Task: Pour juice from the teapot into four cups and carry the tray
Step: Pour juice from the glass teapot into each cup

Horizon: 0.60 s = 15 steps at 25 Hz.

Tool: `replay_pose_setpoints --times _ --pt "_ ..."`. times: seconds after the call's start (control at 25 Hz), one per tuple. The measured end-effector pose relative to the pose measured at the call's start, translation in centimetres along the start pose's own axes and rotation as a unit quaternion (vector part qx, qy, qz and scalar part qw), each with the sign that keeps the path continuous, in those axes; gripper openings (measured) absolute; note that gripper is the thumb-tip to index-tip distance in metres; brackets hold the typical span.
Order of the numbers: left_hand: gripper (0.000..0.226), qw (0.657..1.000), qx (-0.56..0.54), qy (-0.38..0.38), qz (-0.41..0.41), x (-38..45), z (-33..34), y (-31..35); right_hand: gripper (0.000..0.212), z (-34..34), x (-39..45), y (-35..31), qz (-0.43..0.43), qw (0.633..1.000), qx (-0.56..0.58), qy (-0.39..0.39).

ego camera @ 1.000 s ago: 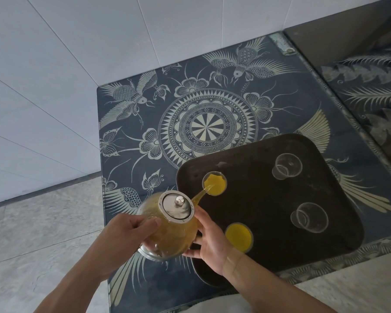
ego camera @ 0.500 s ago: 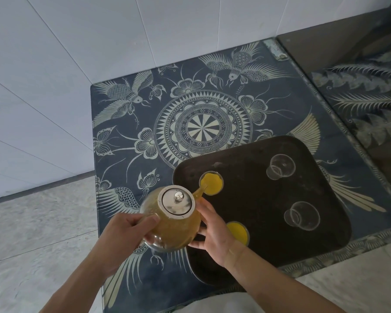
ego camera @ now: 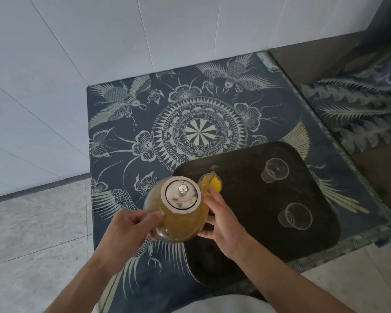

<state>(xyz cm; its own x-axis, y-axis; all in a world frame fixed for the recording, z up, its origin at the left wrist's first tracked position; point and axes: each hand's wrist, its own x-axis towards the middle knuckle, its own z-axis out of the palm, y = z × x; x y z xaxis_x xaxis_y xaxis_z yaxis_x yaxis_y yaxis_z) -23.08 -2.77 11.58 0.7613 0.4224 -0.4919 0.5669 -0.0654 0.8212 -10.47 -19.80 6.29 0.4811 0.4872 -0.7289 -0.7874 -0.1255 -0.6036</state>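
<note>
Over the near left corner of the dark tray (ego camera: 314,240), a glass teapot (ego camera: 178,219) full of orange juice is held up between both hands. Its steel lid (ego camera: 182,193) faces the camera, and its spout (ego camera: 207,180) reaches out above a cup of juice (ego camera: 215,185) standing on the tray. The left hand (ego camera: 131,231) grips the pot's left side, thumb laid along the glass and fingers curled under it. The right hand (ego camera: 224,224) supports the right side with fingers spread, nearly straight, against the glass, the forefinger stretched toward the spout.

On the patterned blue worktop (ego camera: 127,114) the tray sits toward the right and front; its near edge lies close to the worktop's front border, its right edge close to the right border. Bare patterned surface spreads behind and to the left of the tray, back to the white tiled wall (ego camera: 99,41). Left of the worktop the grey floor (ego camera: 32,233) is open. On the right a second patterned surface (ego camera: 366,109) adjoins it.

Two clear plastic cups stand on the right half of the tray, well apart: a far empty cup (ego camera: 274,170) and a near empty cup (ego camera: 295,215). Dark tray surface lies open between them and the juice cup. The right wrist hides part of the tray's near left area.
</note>
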Motion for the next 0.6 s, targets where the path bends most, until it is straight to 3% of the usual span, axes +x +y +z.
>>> replay_pose_setpoints --times 0.24,0.6 --pt "0.056 0.999 -0.034 -0.014 0.027 -0.2 1.4 1.5 0.042 -1.7 -1.1 -1.9 -0.035 0.999 -0.017 0.009" --pt "0.045 0.998 -0.053 -0.008 0.04 0.0 6.6 5.0 0.044 -7.0 -2.6 -5.5 -0.064 0.997 -0.034 0.021"
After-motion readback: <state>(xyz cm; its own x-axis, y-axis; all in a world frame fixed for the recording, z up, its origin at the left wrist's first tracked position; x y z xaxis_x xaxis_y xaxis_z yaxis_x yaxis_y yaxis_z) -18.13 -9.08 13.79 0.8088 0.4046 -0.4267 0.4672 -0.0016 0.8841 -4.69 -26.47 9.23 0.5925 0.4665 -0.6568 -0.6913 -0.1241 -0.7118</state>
